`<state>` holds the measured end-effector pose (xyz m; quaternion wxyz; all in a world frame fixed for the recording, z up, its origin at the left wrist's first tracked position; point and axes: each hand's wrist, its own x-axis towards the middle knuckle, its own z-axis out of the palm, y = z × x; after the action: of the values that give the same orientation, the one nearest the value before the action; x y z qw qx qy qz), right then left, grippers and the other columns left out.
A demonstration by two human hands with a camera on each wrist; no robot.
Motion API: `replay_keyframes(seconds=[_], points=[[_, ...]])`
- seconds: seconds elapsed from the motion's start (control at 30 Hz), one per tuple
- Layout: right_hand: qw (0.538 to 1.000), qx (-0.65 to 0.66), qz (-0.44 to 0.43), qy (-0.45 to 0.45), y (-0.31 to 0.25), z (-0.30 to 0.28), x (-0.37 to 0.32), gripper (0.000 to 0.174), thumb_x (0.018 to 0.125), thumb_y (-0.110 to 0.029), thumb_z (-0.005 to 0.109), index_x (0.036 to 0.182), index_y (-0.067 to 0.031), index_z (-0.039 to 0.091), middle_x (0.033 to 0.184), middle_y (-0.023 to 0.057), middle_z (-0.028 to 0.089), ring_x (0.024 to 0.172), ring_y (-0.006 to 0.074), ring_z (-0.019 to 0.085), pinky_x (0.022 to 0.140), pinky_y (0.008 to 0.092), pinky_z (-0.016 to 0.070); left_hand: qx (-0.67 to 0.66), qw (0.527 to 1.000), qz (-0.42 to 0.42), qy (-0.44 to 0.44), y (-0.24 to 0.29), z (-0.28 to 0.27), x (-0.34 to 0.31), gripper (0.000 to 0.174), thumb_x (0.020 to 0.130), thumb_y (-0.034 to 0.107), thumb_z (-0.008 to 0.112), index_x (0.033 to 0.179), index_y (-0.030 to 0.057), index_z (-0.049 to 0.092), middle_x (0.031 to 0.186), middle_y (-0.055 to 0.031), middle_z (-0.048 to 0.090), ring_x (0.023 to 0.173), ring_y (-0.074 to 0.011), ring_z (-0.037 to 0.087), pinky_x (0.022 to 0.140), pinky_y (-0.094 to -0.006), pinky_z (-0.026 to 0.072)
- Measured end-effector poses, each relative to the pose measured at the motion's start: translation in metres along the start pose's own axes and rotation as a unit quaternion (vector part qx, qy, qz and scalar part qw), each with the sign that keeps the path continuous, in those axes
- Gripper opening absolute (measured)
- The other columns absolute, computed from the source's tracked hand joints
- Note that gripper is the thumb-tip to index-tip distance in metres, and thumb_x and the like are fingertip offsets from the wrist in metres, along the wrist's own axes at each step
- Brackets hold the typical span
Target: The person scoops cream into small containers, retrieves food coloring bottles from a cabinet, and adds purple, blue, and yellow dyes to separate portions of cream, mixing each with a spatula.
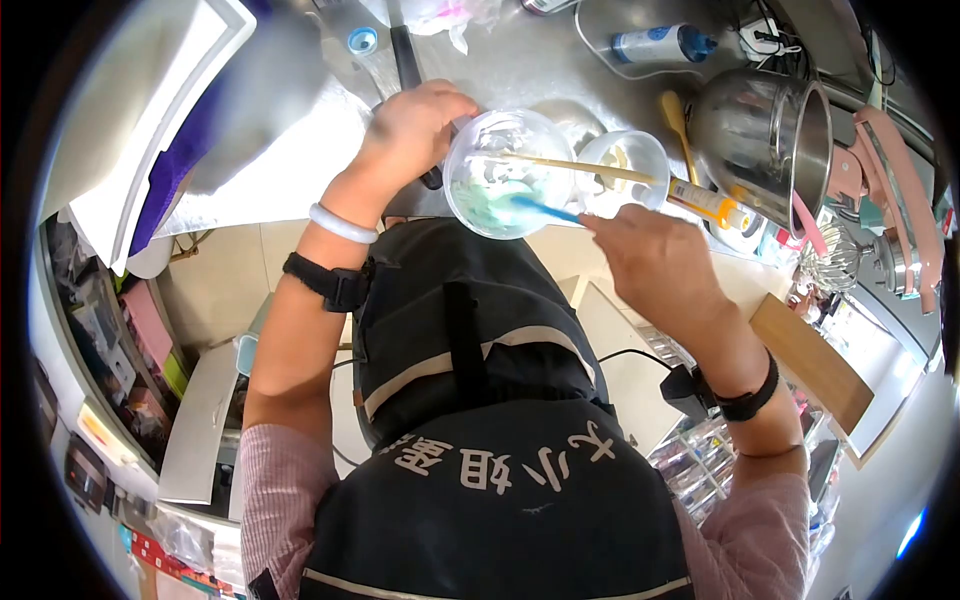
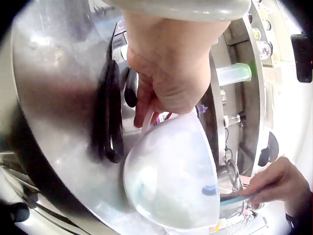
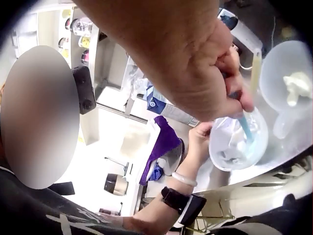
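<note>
A clear bowl (image 1: 508,150) holds white cream and a pale green patch. At its upper left edge, the left hand (image 1: 415,130) grips the bowl; in the left wrist view the fingers of that hand (image 2: 164,85) pinch the bowl's handle. The right hand (image 1: 665,262) holds a blue spatula (image 1: 545,208), its blade down in the green part. The right wrist view shows the right hand (image 3: 215,78) curled round the spatula (image 3: 245,128) over the bowl (image 3: 215,152). A thin wooden stick (image 1: 590,168) lies across the bowls.
A second clear container (image 1: 650,150) with cream stands beside the bowl. Further right are a steel mixing bowl (image 1: 750,135), a pink mixer (image 1: 905,200) and an orange-labelled tube (image 1: 705,203). A black-handled tool (image 1: 405,58) lies behind the left hand, a blue-capped bottle (image 1: 655,44) at the back.
</note>
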<state>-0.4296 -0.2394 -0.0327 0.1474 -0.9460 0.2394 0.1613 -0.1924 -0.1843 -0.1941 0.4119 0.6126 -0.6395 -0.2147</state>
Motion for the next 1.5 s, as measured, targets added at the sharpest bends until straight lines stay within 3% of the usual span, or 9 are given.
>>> replay_keyframes(seconds=[0.17,0.3,0.37,0.5,0.67,0.8,1.1,1.37,1.5], points=[[0.999,0.001,-0.017,-0.032,0.000,0.010,0.002,0.022,0.082,-0.007,0.059,0.102,-0.0091,0.067,0.070,0.0082,0.057,0.061,0.0247,0.058,0.053,0.0357,0.0464,-0.006,1.000,-0.001,0.006,0.001,0.000,0.002,0.027,0.066,-0.014,0.059,0.089,-0.0001,0.066,0.090,-0.0149,0.065,0.081,-0.0309,0.064,0.073,-0.0339,0.0522],[0.998,0.032,0.051,-0.007,0.007,-0.004,0.001,0.021,0.085,-0.009,0.058,0.105,-0.0060,0.064,0.070,0.0138,0.062,0.066,0.0294,0.061,0.057,0.0377,0.0476,-0.011,1.000,-0.012,-0.006,0.001,-0.001,0.001,0.025,0.068,-0.013,0.059,0.088,-0.0004,0.066,0.091,-0.0150,0.065,0.081,-0.0310,0.064,0.073,-0.0335,0.0524],[0.990,-0.006,0.073,-0.124,-0.003,0.002,-0.002,0.019,0.085,-0.010,0.059,0.103,-0.0064,0.064,0.068,0.0131,0.062,0.066,0.0298,0.061,0.057,0.0383,0.0475,-0.008,1.000,-0.021,-0.003,0.003,0.003,0.000,0.024,0.068,-0.013,0.058,0.088,-0.0005,0.066,0.091,-0.0150,0.065,0.081,-0.0308,0.064,0.073,-0.0334,0.0524],[0.998,0.066,-0.003,0.020,-0.016,0.004,-0.002,0.020,0.083,-0.008,0.059,0.101,-0.0098,0.066,0.067,0.0072,0.055,0.058,0.0259,0.057,0.052,0.0355,0.0458,-0.001,1.000,-0.004,0.009,-0.002,0.005,-0.001,0.025,0.068,-0.013,0.058,0.088,-0.0004,0.066,0.090,-0.0147,0.065,0.081,-0.0304,0.064,0.073,-0.0334,0.0523],[0.999,-0.004,-0.012,0.049,0.007,-0.005,-0.004,0.023,0.078,-0.007,0.060,0.100,-0.0106,0.067,0.067,0.0048,0.052,0.058,0.0217,0.056,0.050,0.0335,0.0448,-0.014,1.000,0.008,0.010,-0.002,0.002,0.000,0.025,0.067,-0.013,0.059,0.088,-0.0003,0.066,0.089,-0.0145,0.065,0.082,-0.0297,0.064,0.073,-0.0332,0.0522],[0.995,-0.094,-0.003,-0.042,-0.003,0.005,-0.010,0.025,0.080,-0.008,0.060,0.104,-0.0118,0.066,0.067,0.0048,0.053,0.059,0.0216,0.057,0.049,0.0334,0.0442,-0.013,0.999,0.027,0.029,-0.008,0.007,-0.003,0.031,0.061,-0.011,0.060,0.088,0.0029,0.064,0.089,-0.0138,0.064,0.082,-0.0320,0.062,0.072,-0.0350,0.0523],[0.999,0.002,-0.037,0.005,0.002,0.011,-0.001,0.022,0.079,-0.009,0.062,0.101,-0.0100,0.066,0.066,0.0051,0.054,0.057,0.0225,0.057,0.050,0.0333,0.0455,-0.007,0.999,0.038,0.029,-0.011,0.008,-0.004,0.034,0.055,-0.011,0.065,0.087,0.0023,0.064,0.088,-0.0140,0.064,0.081,-0.0311,0.063,0.070,-0.0346,0.0531],[0.998,0.064,-0.015,0.013,-0.001,0.009,-0.004,0.014,0.083,-0.012,0.061,0.095,-0.0090,0.068,0.069,0.0086,0.060,0.060,0.0241,0.060,0.053,0.0353,0.0468,0.010,0.998,0.059,0.036,-0.011,0.007,-0.005,0.030,0.058,-0.008,0.065,0.086,0.0016,0.065,0.087,-0.0129,0.065,0.080,-0.0295,0.063,0.071,-0.0339,0.0532],[0.991,0.060,0.096,-0.071,-0.004,-0.007,-0.003,0.019,0.088,-0.016,0.058,0.099,-0.0040,0.067,0.065,0.0159,0.062,0.056,0.0286,0.061,0.056,0.0364,0.0480,0.003,0.997,0.064,0.038,-0.012,0.009,-0.005,0.030,0.058,-0.009,0.064,0.086,0.0015,0.064,0.087,-0.0125,0.065,0.079,-0.0297,0.063,0.069,-0.0339,0.0534]])
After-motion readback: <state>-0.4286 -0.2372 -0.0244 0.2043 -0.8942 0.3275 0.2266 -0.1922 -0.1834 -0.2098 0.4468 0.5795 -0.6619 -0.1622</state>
